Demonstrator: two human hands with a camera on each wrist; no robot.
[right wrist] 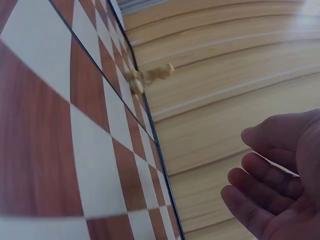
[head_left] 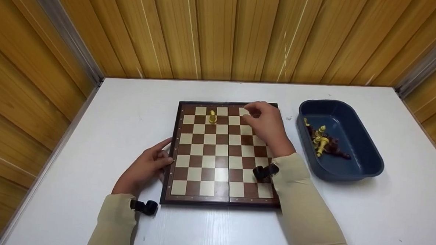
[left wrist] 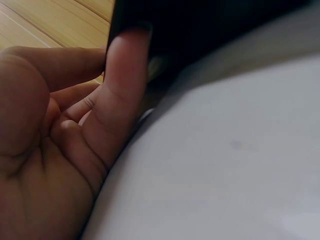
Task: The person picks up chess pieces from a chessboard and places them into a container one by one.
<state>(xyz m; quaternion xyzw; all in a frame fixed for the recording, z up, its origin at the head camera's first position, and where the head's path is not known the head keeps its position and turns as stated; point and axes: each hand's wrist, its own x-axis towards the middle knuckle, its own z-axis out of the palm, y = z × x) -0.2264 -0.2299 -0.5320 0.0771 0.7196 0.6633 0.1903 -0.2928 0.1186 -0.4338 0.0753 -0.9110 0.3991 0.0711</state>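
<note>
A brown and cream chessboard (head_left: 209,160) with a dark frame and a centre seam lies on the white table. One gold chess piece (head_left: 212,117) stands on its far left part; the wrist view shows this piece (right wrist: 150,77) blurred. My left hand (head_left: 148,165) grips the board's left edge, the fingers partly hidden by it. Close up, the left hand (left wrist: 65,115) has a fingertip against the dark board edge (left wrist: 200,25). Over the far right squares hovers my right hand (head_left: 267,123), fingers loosely bent. Nothing lies between the fingers of the right hand (right wrist: 275,175).
Right of the board stands a dark blue plastic bin (head_left: 364,151) holding several gold chess pieces (head_left: 322,145) and dark red chess pieces (head_left: 336,149). A yellow wood-look wall (head_left: 214,34) rises behind the white table (head_left: 141,108). Each wrist carries a black strap device.
</note>
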